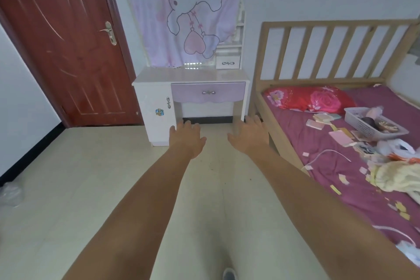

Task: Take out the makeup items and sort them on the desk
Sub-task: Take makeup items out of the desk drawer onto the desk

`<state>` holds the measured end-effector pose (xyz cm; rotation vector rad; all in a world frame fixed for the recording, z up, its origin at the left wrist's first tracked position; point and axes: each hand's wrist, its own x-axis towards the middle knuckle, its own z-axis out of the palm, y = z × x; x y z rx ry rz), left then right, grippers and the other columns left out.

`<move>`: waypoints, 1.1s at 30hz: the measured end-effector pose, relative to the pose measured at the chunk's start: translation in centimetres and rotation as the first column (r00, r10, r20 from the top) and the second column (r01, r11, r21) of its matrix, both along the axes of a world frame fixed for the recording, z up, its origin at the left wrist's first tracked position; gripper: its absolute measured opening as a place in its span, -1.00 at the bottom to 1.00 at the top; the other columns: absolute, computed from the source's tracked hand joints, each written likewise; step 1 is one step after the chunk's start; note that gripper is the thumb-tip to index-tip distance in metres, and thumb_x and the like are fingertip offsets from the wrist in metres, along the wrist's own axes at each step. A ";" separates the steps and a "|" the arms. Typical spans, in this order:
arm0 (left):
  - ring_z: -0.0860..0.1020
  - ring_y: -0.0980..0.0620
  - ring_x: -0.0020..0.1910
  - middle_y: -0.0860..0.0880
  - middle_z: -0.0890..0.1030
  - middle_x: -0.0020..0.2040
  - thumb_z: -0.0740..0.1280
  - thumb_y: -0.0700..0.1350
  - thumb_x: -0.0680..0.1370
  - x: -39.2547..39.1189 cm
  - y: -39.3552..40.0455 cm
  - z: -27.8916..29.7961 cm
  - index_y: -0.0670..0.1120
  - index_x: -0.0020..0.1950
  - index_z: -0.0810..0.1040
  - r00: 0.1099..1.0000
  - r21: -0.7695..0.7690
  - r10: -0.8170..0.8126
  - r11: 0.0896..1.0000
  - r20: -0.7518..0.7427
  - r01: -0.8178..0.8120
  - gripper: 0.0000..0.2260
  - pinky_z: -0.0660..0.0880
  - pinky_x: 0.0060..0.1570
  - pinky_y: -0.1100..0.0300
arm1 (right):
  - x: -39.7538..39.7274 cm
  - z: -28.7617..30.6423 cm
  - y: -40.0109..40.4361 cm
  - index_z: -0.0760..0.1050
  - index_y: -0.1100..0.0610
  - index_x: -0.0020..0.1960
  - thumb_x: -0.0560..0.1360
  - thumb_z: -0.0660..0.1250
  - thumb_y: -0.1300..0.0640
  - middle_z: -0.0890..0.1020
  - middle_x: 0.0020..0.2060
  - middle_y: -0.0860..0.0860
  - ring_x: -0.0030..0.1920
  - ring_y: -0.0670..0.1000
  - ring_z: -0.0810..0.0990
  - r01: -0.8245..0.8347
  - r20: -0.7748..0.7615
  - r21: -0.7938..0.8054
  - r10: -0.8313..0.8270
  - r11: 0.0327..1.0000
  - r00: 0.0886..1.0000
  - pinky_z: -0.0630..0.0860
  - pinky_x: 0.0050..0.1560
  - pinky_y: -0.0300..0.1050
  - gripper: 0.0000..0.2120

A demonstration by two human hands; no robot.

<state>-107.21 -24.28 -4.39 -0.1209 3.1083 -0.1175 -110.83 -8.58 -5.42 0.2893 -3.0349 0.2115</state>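
A purple-sheeted bed [336,166] at three o'clock carries a white basket [372,130], flat makeup palettes [327,120], a red floral pillow [318,98] and crumpled cloth [395,177], while the white desk [181,75] stands at twelve o'clock.

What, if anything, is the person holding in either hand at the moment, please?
Nothing is held: the left hand and right hand are both stretched forward with open, spread fingers, above the floor.

Both arms outstretched, left hand [187,137] and right hand [248,135] seemingly flat, empty.
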 end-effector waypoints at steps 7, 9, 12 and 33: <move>0.10 -0.10 0.47 -0.12 0.24 0.45 0.02 0.07 0.62 -20.6 -5.0 -1.8 -0.10 0.43 0.21 0.999 0.038 0.042 0.998 0.030 -0.043 -0.57 0.10 0.40 0.00 | -21.3 -2.1 -5.9 0.35 0.15 0.31 0.51 0.15 -0.11 0.42 0.27 0.12 0.37 0.14 0.26 -0.078 -0.003 0.007 0.078 0.997 0.997 0.26 0.27 0.01 -0.52; 0.11 -0.10 0.46 -0.11 0.24 0.44 0.02 0.07 0.62 -25.5 -7.0 -2.9 -0.11 0.41 0.22 0.997 0.036 0.054 0.998 0.056 -0.056 -0.58 0.12 0.39 0.01 | -26.5 -2.9 -8.2 0.35 0.15 0.31 0.51 0.15 -0.10 0.42 0.27 0.11 0.38 0.15 0.24 -0.098 0.032 -0.004 0.098 0.995 0.995 0.25 0.29 0.00 -0.53; 0.15 -0.10 0.45 -0.09 0.27 0.43 0.03 0.07 0.62 -32.4 -10.2 -4.9 -0.12 0.40 0.25 0.995 0.026 0.070 0.997 0.077 -0.072 -0.59 0.16 0.37 0.02 | -33.9 -4.7 -11.6 0.34 0.16 0.31 0.51 0.15 -0.09 0.41 0.27 0.12 0.38 0.16 0.23 -0.119 0.076 -0.005 0.119 0.993 0.990 0.26 0.31 0.00 -0.53; 0.14 -0.07 0.46 -0.12 0.25 0.42 0.12 0.02 0.59 -82.3 -28.0 -17.5 -0.13 0.40 0.23 0.979 0.120 -0.125 0.987 0.161 0.107 -0.58 0.12 0.40 0.01 | -79.5 -21.5 -26.9 0.63 0.18 -0.20 -0.01 0.61 0.00 0.65 -0.30 0.07 -0.22 0.09 0.66 0.109 0.155 0.077 -0.119 0.991 0.981 0.60 -0.22 -0.15 -0.55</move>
